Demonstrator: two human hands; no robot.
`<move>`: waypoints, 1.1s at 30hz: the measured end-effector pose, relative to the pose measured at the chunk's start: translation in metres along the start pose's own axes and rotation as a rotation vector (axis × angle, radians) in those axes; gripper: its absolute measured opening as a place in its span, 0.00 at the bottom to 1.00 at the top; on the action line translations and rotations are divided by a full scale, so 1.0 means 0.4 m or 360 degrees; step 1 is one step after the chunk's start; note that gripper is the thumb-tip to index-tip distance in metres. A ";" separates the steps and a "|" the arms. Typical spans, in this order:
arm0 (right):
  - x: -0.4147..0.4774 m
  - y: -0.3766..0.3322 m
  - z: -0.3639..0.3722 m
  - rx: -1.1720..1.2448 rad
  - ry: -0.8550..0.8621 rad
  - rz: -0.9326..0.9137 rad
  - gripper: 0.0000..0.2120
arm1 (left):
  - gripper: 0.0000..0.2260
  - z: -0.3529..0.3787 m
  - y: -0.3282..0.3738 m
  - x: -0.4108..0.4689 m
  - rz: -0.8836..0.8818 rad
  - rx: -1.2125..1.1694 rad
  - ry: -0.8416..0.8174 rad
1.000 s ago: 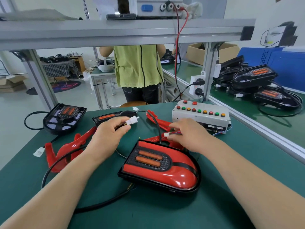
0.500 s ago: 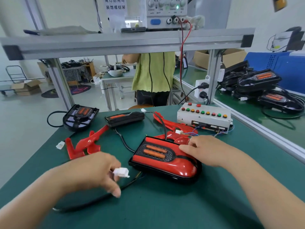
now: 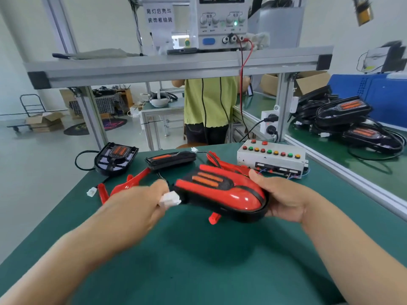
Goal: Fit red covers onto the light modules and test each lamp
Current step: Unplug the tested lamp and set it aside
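While the right hand (image 3: 284, 199) grips it, the red-covered lamp (image 3: 220, 192) hangs over the bench (image 3: 198, 260)
The left hand (image 3: 136, 205) pinches a white connector (image 3: 169, 200) just beside it

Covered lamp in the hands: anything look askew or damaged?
A red tab sticks out under the near edge of the covered lamp, which the right hand holds. Whether it is part of that lamp, I cannot tell. No cracks show.

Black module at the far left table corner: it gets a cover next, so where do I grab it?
Take the black module across its side rims, probably from above at the near, rounded end: it lies flat, face up, and its cable loops out on the left.
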State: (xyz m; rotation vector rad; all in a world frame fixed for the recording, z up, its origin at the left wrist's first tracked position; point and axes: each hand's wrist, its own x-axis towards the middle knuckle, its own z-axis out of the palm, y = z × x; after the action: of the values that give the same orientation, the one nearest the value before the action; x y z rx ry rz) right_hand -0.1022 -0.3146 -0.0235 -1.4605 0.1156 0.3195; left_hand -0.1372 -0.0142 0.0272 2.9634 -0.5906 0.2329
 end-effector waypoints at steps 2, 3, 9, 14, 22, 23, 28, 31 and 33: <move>-0.013 -0.016 -0.014 0.0225 -0.0093 -0.0147 0.25 | 0.07 -0.040 0.011 0.016 0.0034 0.0006 0.0198; -0.022 -0.027 -0.017 0.0326 -0.0136 -0.0210 0.22 | 0.06 -0.059 0.016 0.029 0.0065 -0.0060 0.0302; -0.091 -0.106 -0.027 0.0646 -0.0073 -0.0596 0.25 | 0.05 -0.112 0.102 0.161 0.0222 -0.0836 0.0787; -0.162 -0.159 -0.062 0.0645 0.0353 -0.0895 0.24 | 0.10 -0.119 0.249 0.289 0.0146 -0.1669 0.0874; -0.302 -0.165 -0.159 0.0408 0.0774 -0.1160 0.20 | 0.11 -0.082 0.503 0.375 0.0090 -0.2642 0.0530; -0.318 -0.162 -0.169 0.0406 0.0813 -0.1178 0.19 | 0.10 -0.078 0.535 0.379 0.0092 -0.2733 0.0483; -0.386 -0.149 -0.221 0.0426 0.1026 -0.1273 0.17 | 0.09 -0.062 0.675 0.385 0.0144 -0.2943 0.0352; -0.420 -0.140 -0.255 0.0447 0.1146 -0.1313 0.16 | 0.09 -0.060 0.751 0.379 0.0176 -0.3001 0.0258; -0.444 -0.133 -0.277 0.0451 0.1233 -0.1341 0.15 | 0.08 -0.057 0.801 0.375 0.0252 -0.3068 0.0170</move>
State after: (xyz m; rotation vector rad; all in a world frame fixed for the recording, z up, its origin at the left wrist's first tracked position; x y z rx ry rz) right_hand -0.2434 -0.4533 0.0629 -1.1600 0.1464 -0.9219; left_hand -0.1276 -0.3612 0.1003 1.0398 -0.5007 -0.1438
